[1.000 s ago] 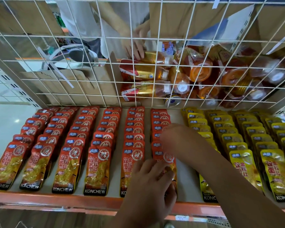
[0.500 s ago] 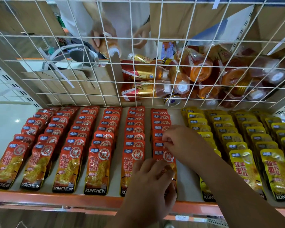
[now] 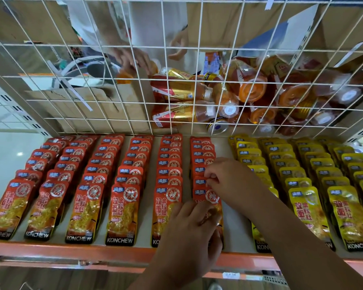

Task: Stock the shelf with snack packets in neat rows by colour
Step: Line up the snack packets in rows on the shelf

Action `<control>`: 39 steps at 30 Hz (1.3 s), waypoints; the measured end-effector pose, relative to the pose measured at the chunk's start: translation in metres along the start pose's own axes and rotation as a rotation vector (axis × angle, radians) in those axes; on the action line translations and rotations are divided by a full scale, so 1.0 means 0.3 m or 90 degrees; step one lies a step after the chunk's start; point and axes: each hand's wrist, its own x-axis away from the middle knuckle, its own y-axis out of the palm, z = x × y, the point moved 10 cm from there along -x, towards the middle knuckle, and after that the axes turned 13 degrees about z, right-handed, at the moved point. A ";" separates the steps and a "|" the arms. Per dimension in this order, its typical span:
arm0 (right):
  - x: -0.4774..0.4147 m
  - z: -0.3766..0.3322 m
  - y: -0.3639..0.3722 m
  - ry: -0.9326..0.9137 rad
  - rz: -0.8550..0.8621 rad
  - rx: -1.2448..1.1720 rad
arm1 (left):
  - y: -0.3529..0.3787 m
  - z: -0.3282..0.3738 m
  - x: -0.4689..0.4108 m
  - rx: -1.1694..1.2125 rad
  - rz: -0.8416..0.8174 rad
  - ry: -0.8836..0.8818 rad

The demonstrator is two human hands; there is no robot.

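My left hand (image 3: 189, 233) lay low at the lip of the shelf (image 3: 71, 251), its fingers fairly straight and pressed flat across the front packet (image 3: 213, 196) of the 6th red row (image 3: 201, 147), pinning it down. My right hand (image 3: 228, 178) came in from the right, its forearm crossing the nearest yellow packets (image 3: 302, 206). Its fingertips were curled in a pinch on the top edge of a red packet (image 3: 200, 182) just behind that front one. With the packets overlapping, I could not be sure exactly which edge it had. The 2 hands were close but not touching, left in front and right behind on the same column. That column ran straight away from me, front to back, and each packet's long axis lay along the same line, so any nudge would have had to go along the row, not across it. I judged the right hand the nearer and better placed to seat the pinched packet, with the left steadying. The other 5 red rows sat to the left, already shingled neatly, and a bare strip of shelf kept red apart from yellow. Beyond the rows stood a wire grid (image 3: 105, 97) with bottles (image 3: 252, 91) heaped behind it.
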 end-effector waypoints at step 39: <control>0.197 0.433 -0.406 0.200 0.056 0.029 | 0.213 0.371 -0.157 0.039 0.067 0.064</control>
